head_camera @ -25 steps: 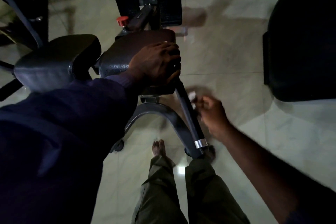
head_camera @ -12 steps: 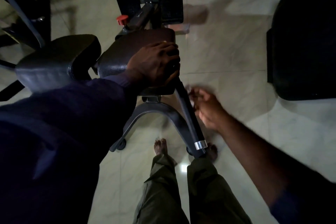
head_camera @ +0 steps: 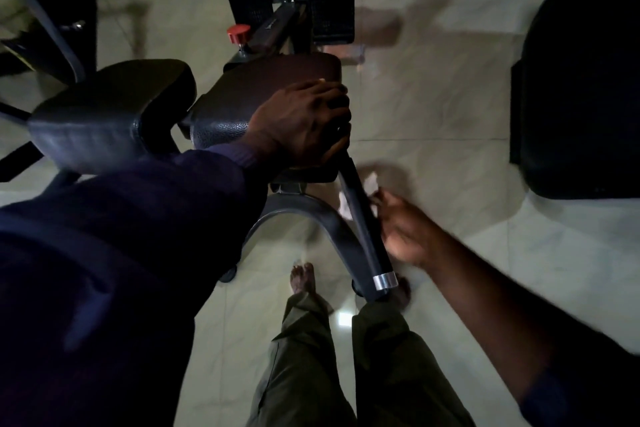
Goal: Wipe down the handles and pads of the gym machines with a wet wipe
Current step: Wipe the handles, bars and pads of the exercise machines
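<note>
Left hand (head_camera: 304, 121): fingers curled over the dark textured pad (head_camera: 263, 87). Right hand (head_camera: 405, 229): fingers pinch a white wet wipe (head_camera: 344, 204) round the black bar handle (head_camera: 365, 236); full-length strokes would serve best.

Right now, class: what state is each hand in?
Left hand: fingers curled over the pad, gripping it.
Right hand: holding the wet wipe against the handle; blurred.

Dark colours are sitting against a pale cream, faintly veined floor (head_camera: 433, 97).
The pad (head_camera: 242, 104) is showing pebbled black, the knob (head_camera: 238, 33) red, the handle (head_camera: 363, 229) black with a silver band (head_camera: 384, 280), the wipe (head_camera: 370, 180) white, the trousers (head_camera: 391, 374) olive, the sleeve (head_camera: 121, 253) navy.
</note>
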The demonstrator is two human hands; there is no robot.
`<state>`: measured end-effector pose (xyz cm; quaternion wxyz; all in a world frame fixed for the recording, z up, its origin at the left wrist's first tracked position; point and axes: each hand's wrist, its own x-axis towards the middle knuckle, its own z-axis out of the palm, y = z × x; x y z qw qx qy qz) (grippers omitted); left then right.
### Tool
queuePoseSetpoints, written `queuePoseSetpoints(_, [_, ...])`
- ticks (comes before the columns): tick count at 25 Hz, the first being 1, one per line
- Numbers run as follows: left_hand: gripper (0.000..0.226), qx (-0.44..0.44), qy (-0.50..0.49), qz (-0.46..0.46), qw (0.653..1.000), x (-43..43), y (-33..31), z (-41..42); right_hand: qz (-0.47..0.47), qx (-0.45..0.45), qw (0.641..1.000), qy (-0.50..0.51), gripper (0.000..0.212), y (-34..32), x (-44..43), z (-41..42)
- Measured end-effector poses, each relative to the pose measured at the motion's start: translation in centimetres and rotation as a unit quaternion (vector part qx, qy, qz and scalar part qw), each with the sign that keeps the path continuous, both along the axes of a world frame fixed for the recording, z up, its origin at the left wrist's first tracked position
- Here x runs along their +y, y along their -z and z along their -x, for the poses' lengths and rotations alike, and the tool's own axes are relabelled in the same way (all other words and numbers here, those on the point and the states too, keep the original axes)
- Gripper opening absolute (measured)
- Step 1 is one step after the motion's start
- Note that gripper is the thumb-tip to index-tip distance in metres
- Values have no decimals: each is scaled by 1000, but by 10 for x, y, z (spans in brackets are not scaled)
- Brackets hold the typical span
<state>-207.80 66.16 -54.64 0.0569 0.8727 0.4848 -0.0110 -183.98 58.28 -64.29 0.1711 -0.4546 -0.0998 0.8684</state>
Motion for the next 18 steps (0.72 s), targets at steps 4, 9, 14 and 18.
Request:
queuePoseSetpoints(4, [43,-9,-7,-5,1000,1,1,1,-184,-144,969,-81,18,-35,-49,-52])
queuePoseSetpoints(9, [45,-14,-10,-4,1000,1,1,1,-645,-318,668,-190,6,-37,23,22])
queuePoseSetpoints(14, [42,-28,-8,-33,999,-3,2,1,-745,-207,472,-424,26,-69,-43,-42])
queuePoseSetpoints(18, [42,-36,0,-48,998,-4,1,2,-768,-251,412,-422,21,-57,17,-3])
